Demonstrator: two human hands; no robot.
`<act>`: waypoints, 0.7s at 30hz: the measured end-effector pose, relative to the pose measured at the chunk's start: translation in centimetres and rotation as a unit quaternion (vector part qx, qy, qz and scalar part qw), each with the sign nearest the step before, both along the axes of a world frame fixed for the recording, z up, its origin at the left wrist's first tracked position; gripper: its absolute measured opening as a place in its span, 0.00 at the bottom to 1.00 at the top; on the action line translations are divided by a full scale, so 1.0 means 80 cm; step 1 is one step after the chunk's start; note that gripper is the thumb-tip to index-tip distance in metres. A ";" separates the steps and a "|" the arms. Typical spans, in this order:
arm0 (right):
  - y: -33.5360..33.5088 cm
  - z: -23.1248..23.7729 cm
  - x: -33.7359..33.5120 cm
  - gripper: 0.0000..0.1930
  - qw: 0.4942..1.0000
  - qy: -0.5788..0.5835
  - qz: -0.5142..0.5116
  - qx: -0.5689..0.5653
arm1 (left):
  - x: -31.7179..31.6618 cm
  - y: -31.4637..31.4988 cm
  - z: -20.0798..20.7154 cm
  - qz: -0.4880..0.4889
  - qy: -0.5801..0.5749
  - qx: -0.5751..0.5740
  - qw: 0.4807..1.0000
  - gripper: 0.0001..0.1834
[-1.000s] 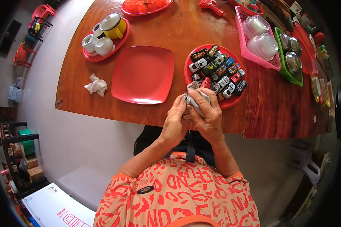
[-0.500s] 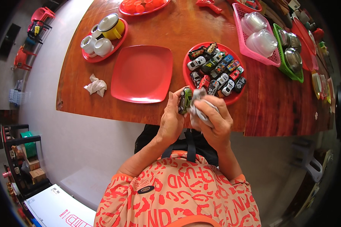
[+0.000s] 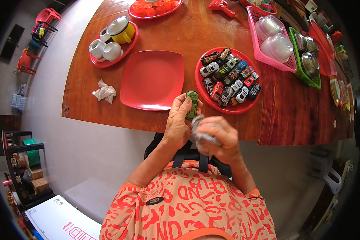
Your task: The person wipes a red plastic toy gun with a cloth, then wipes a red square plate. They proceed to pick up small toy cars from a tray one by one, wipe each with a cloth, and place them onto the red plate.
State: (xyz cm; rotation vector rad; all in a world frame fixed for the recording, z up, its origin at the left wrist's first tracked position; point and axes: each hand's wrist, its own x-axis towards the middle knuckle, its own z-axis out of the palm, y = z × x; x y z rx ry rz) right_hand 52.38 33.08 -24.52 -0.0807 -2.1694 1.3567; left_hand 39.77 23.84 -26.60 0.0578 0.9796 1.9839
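My left hand (image 3: 177, 122) grips a green toy car (image 3: 192, 105) upright at the table's near edge, its roof facing me. Just below and to the right, my right hand (image 3: 222, 138) is closed round a crumpled grey-white cloth (image 3: 202, 136), slightly blurred by motion. The cloth is close to the car's lower end; whether they touch I cannot tell. Beyond my hands, a round red plate (image 3: 244, 107) carries several toy cars in rows. To its left lies a square red plate (image 3: 152, 80) with nothing on it.
A crumpled white tissue (image 3: 104, 92) lies left of the square plate. Behind it, a red oval plate (image 3: 123, 56) bears white cups and a yellow lidded mug. At the right stand a pink basket (image 3: 264, 58) and a green basket (image 3: 314, 83) with clear containers. Orange cups sit on a far plate (image 3: 160, 14).
The green car has turned so its roof shows instead of its side. My right hand and the cloth have moved down toward me, away from the car's side.
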 end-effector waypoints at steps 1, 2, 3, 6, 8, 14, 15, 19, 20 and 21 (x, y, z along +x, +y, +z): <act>0.007 0.000 -0.005 0.19 0.998 0.028 -0.046 0.017 | 0.002 -0.001 0.002 -0.008 -0.033 0.027 0.999 0.11; 0.013 0.000 -0.011 0.19 0.994 0.055 -0.092 0.034 | 0.004 -0.002 0.000 -0.018 -0.055 0.040 0.997 0.11; 0.014 0.003 -0.021 0.19 0.989 0.064 -0.133 0.030 | 0.006 -0.001 -0.003 -0.028 -0.078 0.054 0.995 0.11; 0.016 -0.009 -0.046 0.22 0.984 0.037 -0.165 0.058 | 0.012 0.001 -0.012 -0.043 -0.104 0.071 0.991 0.10; 0.011 -0.025 -0.051 0.22 0.979 0.035 -0.176 0.096 | 0.014 0.004 -0.014 -0.022 -0.084 0.089 0.992 0.10; -0.022 -0.039 -0.035 0.21 0.962 0.035 -0.195 0.188 | 0.012 -0.004 -0.032 -0.021 -0.126 0.121 0.984 0.17; -0.025 -0.039 -0.030 0.20 0.960 0.034 -0.191 0.201 | 0.014 -0.004 -0.033 -0.027 -0.131 0.126 0.983 0.17; -0.021 -0.034 -0.017 0.20 0.944 0.030 -0.172 0.278 | 0.017 -0.006 -0.036 -0.049 -0.135 0.132 0.981 0.15; -0.017 -0.031 -0.015 0.20 0.938 0.029 -0.166 0.304 | 0.017 -0.007 -0.036 -0.063 -0.131 0.140 0.979 0.14; -0.007 -0.028 -0.017 0.21 0.944 0.044 -0.159 0.285 | 0.020 -0.006 -0.032 -0.067 -0.115 0.116 0.984 0.13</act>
